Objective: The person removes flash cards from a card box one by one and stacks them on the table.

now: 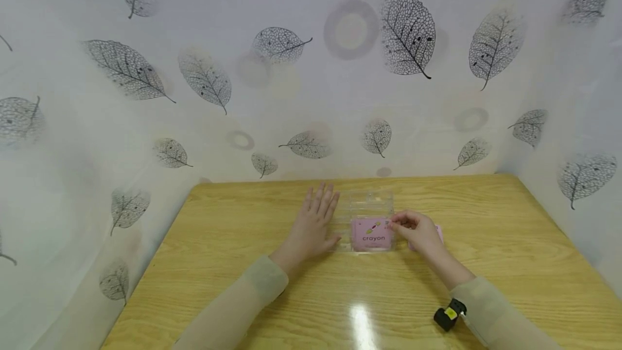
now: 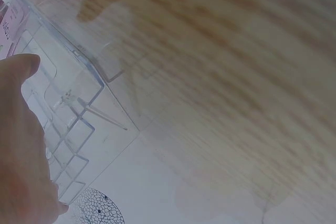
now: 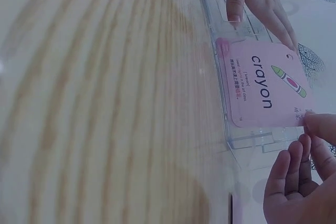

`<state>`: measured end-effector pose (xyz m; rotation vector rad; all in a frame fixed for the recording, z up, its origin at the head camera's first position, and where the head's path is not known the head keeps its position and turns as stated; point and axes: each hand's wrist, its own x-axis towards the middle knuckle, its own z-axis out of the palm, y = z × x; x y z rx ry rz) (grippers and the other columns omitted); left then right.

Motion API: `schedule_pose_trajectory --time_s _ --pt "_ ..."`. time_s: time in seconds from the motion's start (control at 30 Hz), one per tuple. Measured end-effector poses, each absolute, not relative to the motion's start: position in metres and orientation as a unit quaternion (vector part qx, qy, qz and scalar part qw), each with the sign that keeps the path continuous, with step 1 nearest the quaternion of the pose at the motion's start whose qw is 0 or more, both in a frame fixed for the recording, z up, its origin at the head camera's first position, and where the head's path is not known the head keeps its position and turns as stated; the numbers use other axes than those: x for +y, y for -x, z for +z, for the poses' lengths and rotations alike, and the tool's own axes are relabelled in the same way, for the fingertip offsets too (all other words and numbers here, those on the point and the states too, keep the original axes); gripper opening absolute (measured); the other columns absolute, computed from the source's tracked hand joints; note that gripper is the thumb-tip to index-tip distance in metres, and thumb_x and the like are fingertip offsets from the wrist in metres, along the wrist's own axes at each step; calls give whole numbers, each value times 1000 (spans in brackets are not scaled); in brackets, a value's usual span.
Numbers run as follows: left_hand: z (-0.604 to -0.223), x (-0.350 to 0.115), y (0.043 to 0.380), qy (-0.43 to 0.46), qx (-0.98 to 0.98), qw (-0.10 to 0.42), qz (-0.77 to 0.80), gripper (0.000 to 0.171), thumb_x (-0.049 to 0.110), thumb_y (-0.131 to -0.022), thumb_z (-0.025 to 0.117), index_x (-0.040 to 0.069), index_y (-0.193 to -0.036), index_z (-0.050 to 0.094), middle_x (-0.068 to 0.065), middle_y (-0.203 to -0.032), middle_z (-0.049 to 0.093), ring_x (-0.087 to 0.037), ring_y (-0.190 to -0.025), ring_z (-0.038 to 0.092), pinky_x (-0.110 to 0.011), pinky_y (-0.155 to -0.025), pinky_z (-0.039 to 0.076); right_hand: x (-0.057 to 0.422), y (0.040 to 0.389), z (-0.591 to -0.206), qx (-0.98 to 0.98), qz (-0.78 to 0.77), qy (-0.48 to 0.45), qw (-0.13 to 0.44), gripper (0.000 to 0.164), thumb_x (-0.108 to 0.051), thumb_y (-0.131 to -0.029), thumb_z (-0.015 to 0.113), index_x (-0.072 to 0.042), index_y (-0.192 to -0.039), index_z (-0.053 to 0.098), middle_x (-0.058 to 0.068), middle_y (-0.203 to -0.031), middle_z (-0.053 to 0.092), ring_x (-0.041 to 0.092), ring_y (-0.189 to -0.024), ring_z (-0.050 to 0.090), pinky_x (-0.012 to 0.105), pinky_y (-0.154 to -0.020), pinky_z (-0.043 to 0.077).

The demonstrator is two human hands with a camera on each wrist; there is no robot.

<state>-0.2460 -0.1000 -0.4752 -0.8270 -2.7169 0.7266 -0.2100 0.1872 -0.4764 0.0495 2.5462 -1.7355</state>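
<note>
Pale beige sleeves [image 1: 221, 309] stretch over our yellow wood-grain table [image 1: 218, 226] toward a clear plastic compartmented tray [image 1: 371, 206], where our left hand [image 1: 313, 226] rests with fingers spread straight and our right hand [image 1: 420, 231] pinches one corner of a pink, round-cornered card [image 3: 268, 85] at the right compartment. We judge the work partway: this card is not yet let go, and a partly hidden pink item [image 1: 439, 232] on the table seems left to handle. Our card shows dark "crayon" lettering and a green-ended crayon drawing [image 3: 289, 81].
</note>
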Motion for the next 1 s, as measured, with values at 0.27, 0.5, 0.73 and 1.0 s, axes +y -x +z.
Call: schedule_pose_trajectory --time_s 0.27,0.5,0.73,1.0 --pt "-476 -101 246 283 -921 110 245 106 79 -101 32 5 -171 4 -18 -179 -2 -38 -167 4 -54 -137 11 189 211 -476 839 -543 -34 22 25 -18 -98 77 2 -113 75 -6 -92 73 5 -74 57 20 -50 45" --pt "-476 -101 245 280 -920 108 250 106 80 -101 32 5 -171 4 -19 -179 -2 -38 -167 2 -54 -137 10 190 210 -474 834 -551 -30 22 27 -18 -99 76 3 -115 75 -5 -96 74 3 -79 58 19 -58 49" --pt "-475 -100 245 280 -919 109 255 105 80 -101 31 6 -171 5 -18 -179 -1 -38 -167 3 -54 -137 11 191 210 -472 836 -549 -22 7 27 -13 -100 74 7 -118 74 5 -102 77 1 -85 61 17 -75 52" --pt "-476 -100 246 280 -918 114 258 107 81 -100 32 6 -171 6 -18 -180 5 -38 -167 4 -54 -137 11 191 210 -471 835 -551 -19 1 27 -13 -103 70 8 -120 72 5 -102 75 0 -85 59 16 -75 52"
